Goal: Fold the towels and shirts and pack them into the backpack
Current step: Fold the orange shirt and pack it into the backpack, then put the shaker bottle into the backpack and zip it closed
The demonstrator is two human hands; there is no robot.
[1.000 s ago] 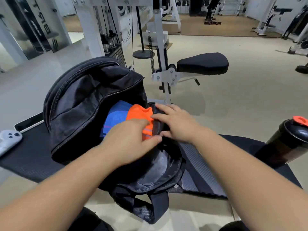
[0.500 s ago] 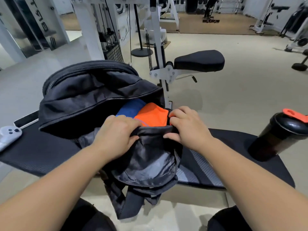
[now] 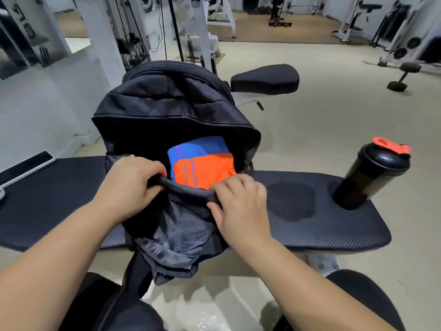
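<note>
A black backpack [image 3: 167, 111] stands open on a black padded bench [image 3: 334, 223] in front of me. Inside its mouth lie a folded orange cloth [image 3: 207, 172] and, behind it, a folded blue cloth [image 3: 198, 148]. My left hand [image 3: 128, 185] grips the left end of the near rim of the opening, fingers curled over it. On the right end of the same rim, my right hand [image 3: 241, 206] pinches the fabric between thumb and fingers. The bag's front flap hangs down over the bench edge toward my knees.
A black shaker bottle [image 3: 372, 177] with an orange cap stands on the bench at the right. A phone [image 3: 26, 167] lies at the bench's left end. Behind the bag are a black seat pad [image 3: 265, 78], white gym machines and a dumbbell [image 3: 403, 76] on the floor.
The backpack has been tipped more upright and turned toward me, its mouth wider. Both hands went from pressing the orange cloth in to gripping the near rim.
</note>
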